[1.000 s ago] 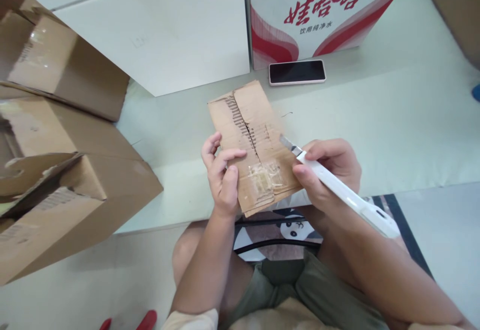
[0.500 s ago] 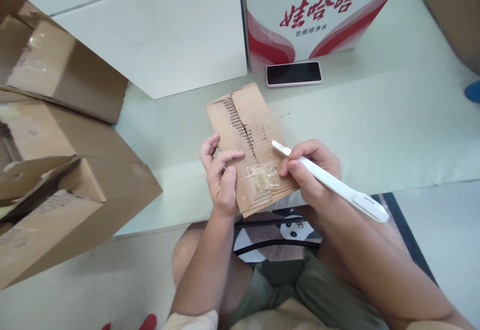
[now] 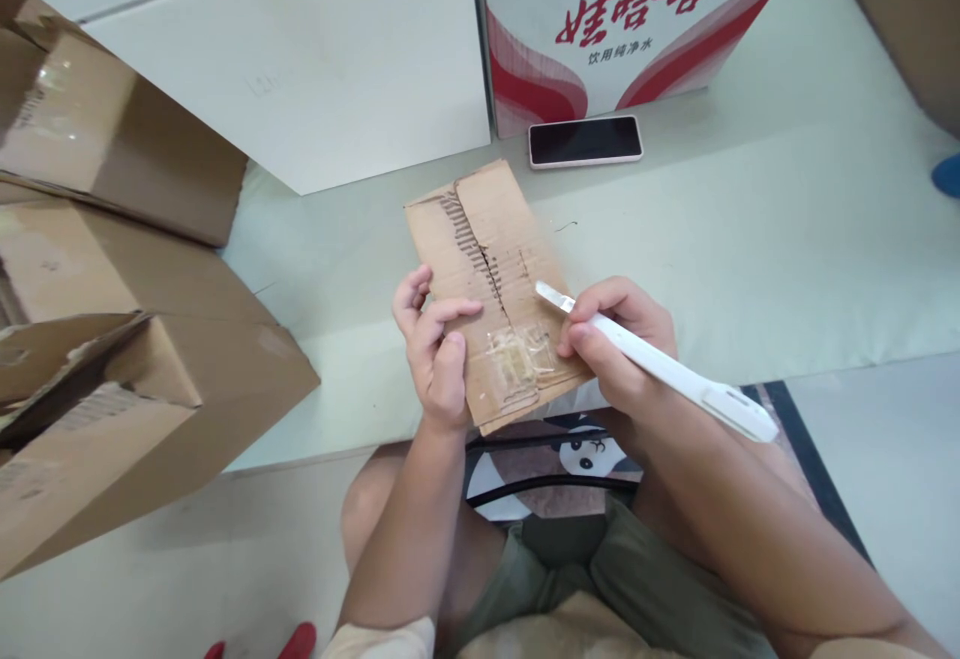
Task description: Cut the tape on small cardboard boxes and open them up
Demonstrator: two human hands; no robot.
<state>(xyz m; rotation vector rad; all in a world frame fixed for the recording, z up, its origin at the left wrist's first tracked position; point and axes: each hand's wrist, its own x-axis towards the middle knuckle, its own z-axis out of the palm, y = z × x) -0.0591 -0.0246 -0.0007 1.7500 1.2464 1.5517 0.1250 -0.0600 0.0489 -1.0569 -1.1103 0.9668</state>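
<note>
A flattened piece of brown cardboard (image 3: pixel 480 269), torn along a ribbed strip and patched with clear tape near its lower end, is tilted above the edge of the pale surface. My left hand (image 3: pixel 437 354) grips its left side, thumb and index finger on the face, the other fingers at the edge. In my right hand (image 3: pixel 619 339) is a white utility knife (image 3: pixel 675 371), held like a pen. Its blade end points at the cardboard's right half; whether it touches cannot be made out. My right fingertips rest by the cardboard's right edge.
Behind stand a large white box (image 3: pixel 315 79) and a white-and-red carton (image 3: pixel 645 29). A phone (image 3: pixel 585 142) lies before the carton. Open cardboard boxes (image 3: pixel 217 359) fill the left side. A panda-printed item (image 3: pixel 540 484) sits below the cardboard, near my legs.
The whole view has shifted slightly, so everything sits a little further left. Both hands keep their holds on the cardboard and the utility knife.
</note>
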